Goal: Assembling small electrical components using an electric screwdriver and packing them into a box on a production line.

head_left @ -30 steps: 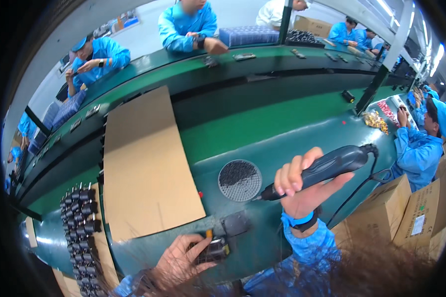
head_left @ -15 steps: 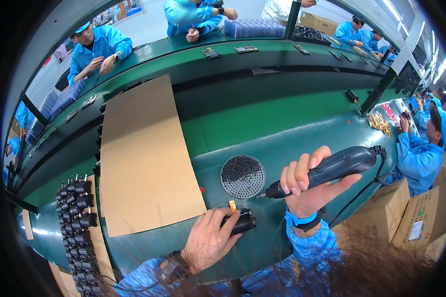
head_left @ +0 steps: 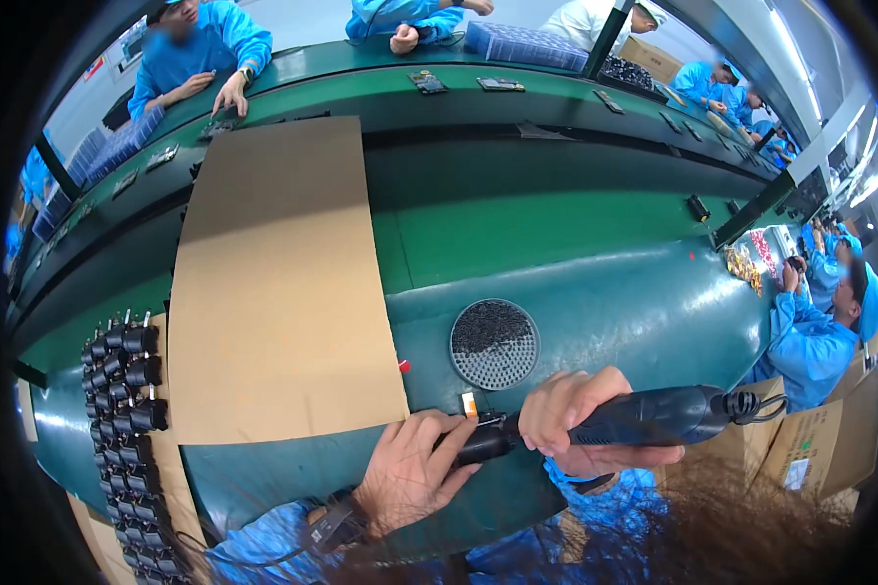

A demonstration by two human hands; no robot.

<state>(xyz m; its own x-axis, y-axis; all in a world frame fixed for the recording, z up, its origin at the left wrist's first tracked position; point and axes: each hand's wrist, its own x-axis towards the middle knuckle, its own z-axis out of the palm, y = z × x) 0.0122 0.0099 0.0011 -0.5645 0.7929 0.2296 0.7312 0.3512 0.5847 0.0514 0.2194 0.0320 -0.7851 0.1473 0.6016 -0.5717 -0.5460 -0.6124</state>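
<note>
A corded black electric screwdriver lies nearly level in my right hand, its fingers wrapped round the front of the body. The driver's tip end meets a small black cylindrical housing; whether it sits in a screw is too small to tell. My left hand presses that housing to the table, thumb and fingers closed on its left side. A small orange and white tab stands up at the housing's far edge. Just beyond is a round perforated dish with many tiny black screws on its far side.
A large cardboard sheet covers the table at left. Rows of black cylindrical units stand beyond it. Circuit boards lie along the far line, where co-workers sit. Cardboard boxes and another worker are at right.
My right hand has brought the screwdriver down and left, from beside the dish onto the black housing. My left hand keeps its hold. A far co-worker's hand now reaches to a board.
</note>
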